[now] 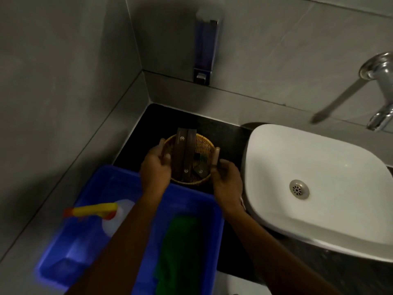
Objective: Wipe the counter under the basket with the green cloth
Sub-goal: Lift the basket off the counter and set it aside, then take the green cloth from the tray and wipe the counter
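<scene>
Head-camera view looked down into a dim bathroom corner, where a black counter (pixel 221 128) met grey tiled walls. A round wicker basket (pixel 204 145) sat on that counter in the corner, just beside the white washbasin (pixel 314 167) to its right. Two long dark brown boxes (pixel 184 154) stood leaning inside the basket, with a smaller dark packet (pixel 201 171) lying next to them.

Both hands were at the basket. The left hand (pixel 155 169) curled its fingers around the handle on the basket's left rim, thumb over the top. The right hand (pixel 227 179) reached the wooden handle (pixel 216 156) on the right rim, fingers bent towards it; the blur there made it hard to say whether the grip was fully closed, though it appeared to be pinching the lower end of the handle. Whether the basket was touching the counter or slightly raised could not be told.

Nearer the camera, a blue plastic tub (pixel 119 184) stood on the counter, touching the basket's near side in the view. The green cloth (pixel 180 248) lay crumpled inside the tub between the two forearms. A white spray bottle (pixel 119 218) with a yellow and orange trigger lay in the tub to the left. On the back wall hung a soap dispenser (pixel 205 52), and a chrome tap (pixel 380 86) projected over the basin.
</scene>
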